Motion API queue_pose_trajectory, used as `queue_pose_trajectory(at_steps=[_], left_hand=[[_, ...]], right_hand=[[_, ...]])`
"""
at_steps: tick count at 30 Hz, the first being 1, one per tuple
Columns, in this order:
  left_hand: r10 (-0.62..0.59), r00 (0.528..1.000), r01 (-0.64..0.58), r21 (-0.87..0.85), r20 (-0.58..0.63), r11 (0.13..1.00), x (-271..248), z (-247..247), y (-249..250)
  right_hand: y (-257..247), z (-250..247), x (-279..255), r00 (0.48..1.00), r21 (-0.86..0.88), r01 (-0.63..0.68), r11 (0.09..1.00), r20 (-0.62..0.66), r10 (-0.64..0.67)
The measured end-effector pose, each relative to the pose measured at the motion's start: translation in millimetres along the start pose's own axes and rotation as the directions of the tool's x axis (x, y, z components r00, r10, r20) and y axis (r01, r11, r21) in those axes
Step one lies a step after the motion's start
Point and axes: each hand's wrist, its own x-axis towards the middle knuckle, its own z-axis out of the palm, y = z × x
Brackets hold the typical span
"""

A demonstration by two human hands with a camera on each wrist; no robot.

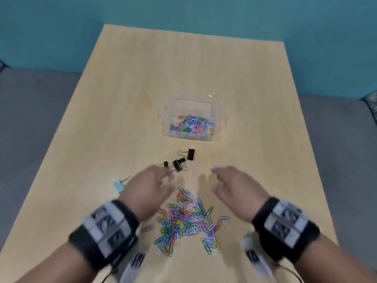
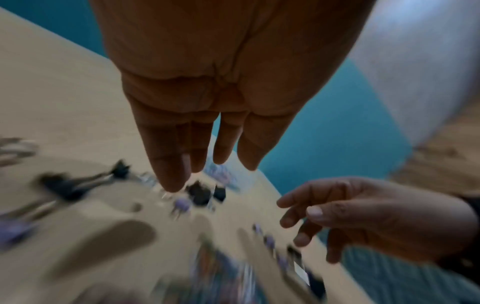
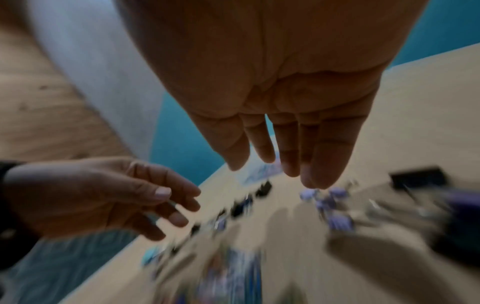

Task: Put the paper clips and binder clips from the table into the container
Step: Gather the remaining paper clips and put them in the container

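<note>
Across the middle of the head view, a pale wooden bench point(image 1: 130, 82), running from the teal wall down to the lower edge. Centre of frame, slightly up: a clear container point(image 1: 173, 111), already part-filled with coloured paper clips. Lower centre: a loose heap of paper clips point(image 1: 184, 218) on the wood, between the two wrists. Just above that heap: left hand point(image 1: 152, 189) and right hand point(image 1: 234, 187), both hovering with fingers spread and relaxed, holding nothing, palms down. Beyond the fingertips, between heap and container: a small cluster of black binder clips point(image 1: 179, 163). Left of centre, beside the left hand: one light blue binder clip point(image 1: 118, 185).

Likely trouble: scooping the heap two-handed, with thin clips slipping out between the fingers or skidding toward the near edge; linked clips dragging others along in a chain; a heavy drop nudging the light container.

Hard to read: both hands smeared by motion; wrist views badly blurred below the fingers, clips only as dark and lilac smudges. Something small and lilac near each set of fingertips, possibly small clips, not certain. Forearms cut off at the bottom edge.
</note>
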Motion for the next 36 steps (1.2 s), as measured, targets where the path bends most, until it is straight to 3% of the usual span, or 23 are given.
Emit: queue_pose_trajectory(at_steps=[3,7,13,22,36], left_hand=[[0.045,0.994,-0.061,0.162,0.101,0.985,-59.1,43.2,-25.8],[0.061,0.998,-0.069,0.294,0.034,0.953,-92.3,85.6,-43.3],[0.170,0.983,-0.141,0.324,-0.065,0.936,-68.0,102.3,-31.1],[0.260,0.962,-0.210,0.381,-0.084,0.900,-32.9,97.0,-13.8],[0.140,0.988,-0.157,0.414,0.072,0.897,-30.5,87.1,-24.3]], right_hand=[[6.8,45.6,-51.3,0.986,-0.093,0.002,0.996,0.166,0.014],[11.0,85.2,-83.5,0.987,-0.209,0.027,0.978,0.163,0.008],[1.4,107.9,-60.7,0.996,-0.258,0.086,0.962,0.015,-0.085],[-24.6,97.1,-26.0,0.985,-0.319,0.163,0.934,-0.002,-0.173],[-20.1,76.5,-24.1,0.989,-0.262,0.142,0.955,0.068,-0.128]])
